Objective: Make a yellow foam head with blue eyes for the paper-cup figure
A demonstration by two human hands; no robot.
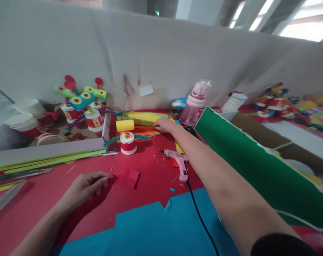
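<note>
My left hand (pixel 90 183) hovers low over the red tabletop, fingers loosely bent, a gap between thumb and forefinger and nothing visible in it. Just past its fingertips lies a folded square of red paper (pixel 128 177). At the back, my right hand (pixel 164 124) reaches down among yellow paper strips (pixel 142 116) and orange paper strips (pixel 140 133), fingers bunched; what they pinch is hidden. Left of it stands a paper-cup figure (pixel 128 143) with a yellow tube head (pixel 125 125) and green folded-paper arms. A pink glue gun (pixel 179 161) lies below my right forearm.
Finished cup figures (pixel 81 101) stand in a box at left, near paper cups (pixel 24 122). Cutters (pixel 22 175) lie at left. A pink bottle (pixel 195 101), green-sided box (pixel 247 163) and cup stack (pixel 234 102) are at right. Blue sheet (pixel 156 227) lies in front; the gun's cord (pixel 200 213) crosses it.
</note>
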